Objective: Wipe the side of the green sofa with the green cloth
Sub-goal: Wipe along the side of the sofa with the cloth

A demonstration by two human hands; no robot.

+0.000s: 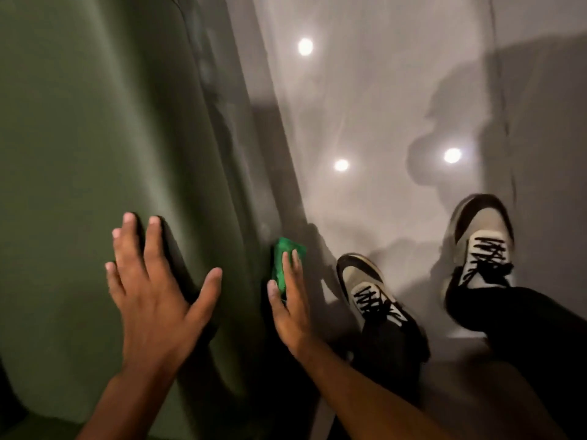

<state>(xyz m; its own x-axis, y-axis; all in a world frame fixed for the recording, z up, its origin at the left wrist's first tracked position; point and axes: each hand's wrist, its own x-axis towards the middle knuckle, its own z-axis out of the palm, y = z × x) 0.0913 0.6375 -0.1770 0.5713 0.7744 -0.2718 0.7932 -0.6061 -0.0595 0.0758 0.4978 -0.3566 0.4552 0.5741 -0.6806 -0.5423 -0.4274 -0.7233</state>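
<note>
Head view: the green sofa [95,138] fills the left half of the frame, its smooth top running from about 7 o'clock up toward 12 o'clock, with its side dropping away along a darker edge near the middle. The left hand [152,290] lies palm-down on the sofa's top at about 8 o'clock from frame centre, its fingers [127,236] spread wide and flat, thumb splayed out toward 3 o'clock; it holds nothing.

Just to the right of that, at about 6 o'clock from centre, the right hand [290,306] presses against the sofa's side. Its fingers are held straight and close together, flat over the green cloth [281,262], pinning it to the upholstery. The cloth is bunched, bright green, and peeks out above and to the left of the fingertips, touching the sofa's side low down near the floor [365,106].

The glossy grey floor takes the right half and mirrors three round lights. Two grey-and-black sneakers [476,246] with black laces stand on it at about 4 o'clock, below black trouser legs [524,319].
</note>
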